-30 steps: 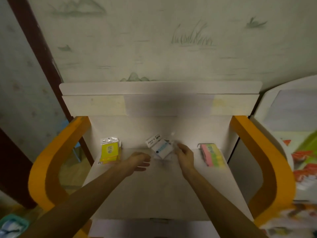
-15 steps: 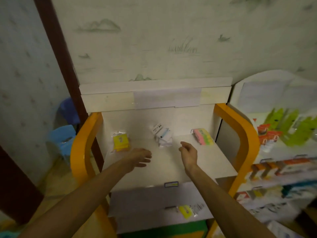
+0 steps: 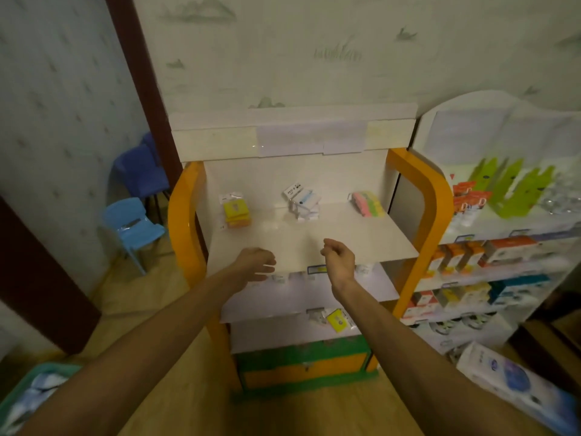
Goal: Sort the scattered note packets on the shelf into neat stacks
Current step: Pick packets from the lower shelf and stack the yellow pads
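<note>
Neither grip is holding anything: the left hand [image 3: 256, 262] is hovering palm-down with its fingers loosely spread at the front edge of the top shelf [image 3: 361, 237], and the right hand [image 3: 339, 256] is hanging beside it with its fingers curled in, empty.

Three groups of note packets are sitting along the back of that shelf, well apart from one another: a yellow stack [image 3: 236, 212] at the left, a white and pale-blue pile [image 3: 302, 204] in the middle, and a pink-and-green stack [image 3: 367, 204] at the right. The middle pile is looking the least tidy, its top packet lying askew.

These packets are probably handling as light, flat pads in glossy plastic sleeves, so they are likely slipping over one another easily and crinkling at the hanging tabs. Pinching a pad across its two long edges, thumb on one side and fingers on the other, is looking like the safer hold; the thin tab is likely bending or tearing if pulled.
</note>
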